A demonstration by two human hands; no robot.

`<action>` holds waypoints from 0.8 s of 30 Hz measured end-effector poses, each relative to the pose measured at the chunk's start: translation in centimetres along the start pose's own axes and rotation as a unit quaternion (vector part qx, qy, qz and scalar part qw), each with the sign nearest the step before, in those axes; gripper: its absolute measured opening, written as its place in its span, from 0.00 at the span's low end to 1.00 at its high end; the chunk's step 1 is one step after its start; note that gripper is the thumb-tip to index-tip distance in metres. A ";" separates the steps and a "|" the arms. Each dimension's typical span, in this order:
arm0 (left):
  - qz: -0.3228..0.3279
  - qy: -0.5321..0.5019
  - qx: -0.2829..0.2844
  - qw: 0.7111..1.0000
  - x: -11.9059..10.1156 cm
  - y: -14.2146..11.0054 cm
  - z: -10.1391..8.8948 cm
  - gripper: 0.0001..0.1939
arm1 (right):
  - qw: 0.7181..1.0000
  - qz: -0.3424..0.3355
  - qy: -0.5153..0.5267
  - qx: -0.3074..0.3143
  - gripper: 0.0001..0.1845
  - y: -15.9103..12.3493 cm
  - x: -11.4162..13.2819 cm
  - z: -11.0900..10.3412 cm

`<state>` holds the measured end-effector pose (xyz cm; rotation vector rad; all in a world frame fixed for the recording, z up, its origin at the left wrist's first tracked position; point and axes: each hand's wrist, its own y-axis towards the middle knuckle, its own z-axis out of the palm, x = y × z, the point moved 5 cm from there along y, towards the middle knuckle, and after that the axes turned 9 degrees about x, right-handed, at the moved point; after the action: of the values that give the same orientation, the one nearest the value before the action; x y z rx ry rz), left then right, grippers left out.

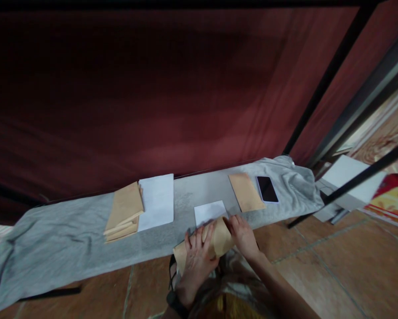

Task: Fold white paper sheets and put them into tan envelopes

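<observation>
At the front edge of the covered bench, a brown paper envelope is bent and bulging between my hands. My left hand lies across its left part with the fingers over the top, gripping it. At the envelope's right end, my right hand has its fingertips closed on the edge. Just behind them lies a small white sheet, partly hidden by the envelope. A flat brown envelope rests farther right. To the left, a stack of brown envelopes overlaps a larger white sheet.
A smartphone lies face up near the right end. Grey cloth covers the narrow bench. Behind it hangs a dark red fabric wall, with a black metal bar at the right. A red and yellow package stands far right.
</observation>
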<state>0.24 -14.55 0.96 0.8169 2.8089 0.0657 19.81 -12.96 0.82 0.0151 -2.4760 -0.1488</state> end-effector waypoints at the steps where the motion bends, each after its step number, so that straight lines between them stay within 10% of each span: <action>1: -0.006 0.002 -0.006 1.000 0.1 -0.1 0.0 0.48 | 1.000 -0.002 0.017 0.011 0.13 -0.1 0.2 0.0; 9: 0.018 0.035 -0.023 0.999 -0.2 -1.0 -0.1 0.46 | 0.912 0.023 0.364 0.187 0.23 -0.5 0.3 1.3; 16: 0.040 0.062 -0.071 0.995 -0.3 -1.7 -0.4 0.45 | 0.913 0.020 0.336 0.230 0.19 -0.6 0.0 1.1; 24: 0.096 0.091 -0.010 0.991 -1.1 -1.7 -0.4 0.49 | 0.819 0.092 0.444 0.352 0.31 -2.7 1.0 2.0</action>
<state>0.21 -16.55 1.42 1.1273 2.8809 0.2078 17.66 -15.44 -0.44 0.1292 -1.4533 0.7126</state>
